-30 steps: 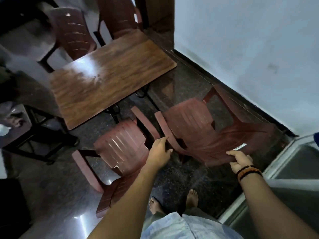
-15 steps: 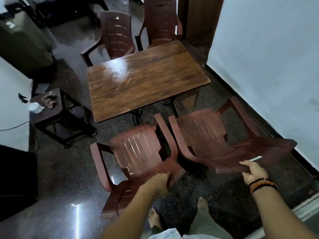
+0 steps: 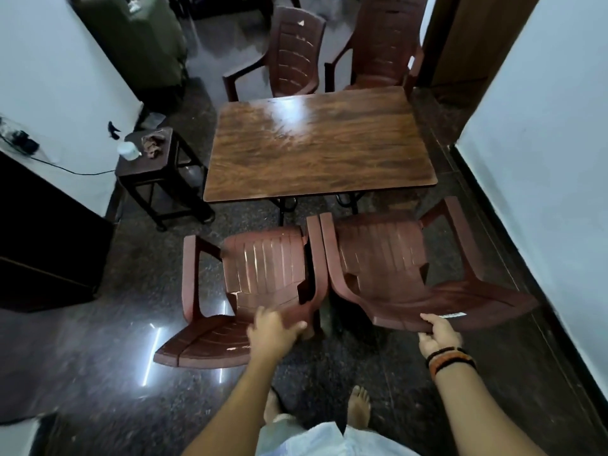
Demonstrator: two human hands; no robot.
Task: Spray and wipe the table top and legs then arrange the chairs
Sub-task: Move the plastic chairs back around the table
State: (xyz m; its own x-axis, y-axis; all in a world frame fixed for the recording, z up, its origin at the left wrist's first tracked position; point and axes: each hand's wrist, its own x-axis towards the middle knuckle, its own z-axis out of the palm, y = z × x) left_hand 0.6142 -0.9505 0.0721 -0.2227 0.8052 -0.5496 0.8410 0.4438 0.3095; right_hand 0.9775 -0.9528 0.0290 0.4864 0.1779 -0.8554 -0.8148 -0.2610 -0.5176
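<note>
Head view. My left hand [image 3: 274, 329] gripped the top edge of the backrest of the left chair [image 3: 263, 274], fingers curled over the rim; my right hand [image 3: 439, 332] pinched the backrest rim of the right chair [image 3: 394, 268], thumb on top and fingers underneath. Both chairs faced the desk [image 3: 319, 146], their inner armrests touching or all but touching, and their seat fronts stood just short of the desk's near edge. Two far chairs [image 3: 296, 57] sat at the opposite side, already close to the desk.

Risk, as I judged it: pushing both chairs at once could jam the pressed-together armrests, or drive them against the desk's metal legs [image 3: 286, 205]; the right chair, near the wall [image 3: 543, 143], could scrape it. The polished floor [image 3: 98, 340] looked slick under bare feet.

The chairs were dark red moulded plastic with slatted seats and backs, light-looking and somewhat scuffed. The desk top was glossy wood-grain, showing a bright glare patch.
</note>
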